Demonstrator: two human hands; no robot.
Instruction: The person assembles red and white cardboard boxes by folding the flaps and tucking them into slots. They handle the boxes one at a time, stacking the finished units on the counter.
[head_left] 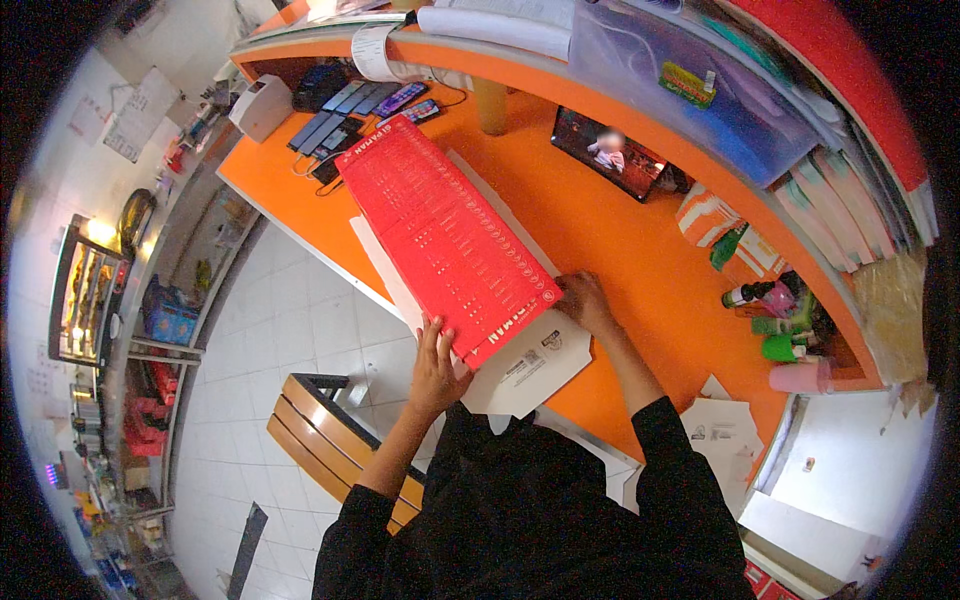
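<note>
A large red cardboard box blank (450, 235), printed in white, lies slantwise across the orange counter. Pale flaps stick out along its sides, and a wide off-white flap (530, 372) with dark print spreads at its near end. At the near left corner, my left hand (437, 372) holds the cardboard, its fingers over the side edge. My right hand (587, 303) grips the near right corner with bent fingers, partly hidden by the box.
Several phones (355, 105) with cables lie at the counter's (600, 240) far left. A tablet (608, 153) leans at the back, playing a video. Bottles and cups (785, 345) stand right. More off-white cardboard (722, 435) lies near my right elbow. A slatted wooden bench (325, 435) stands below left.
</note>
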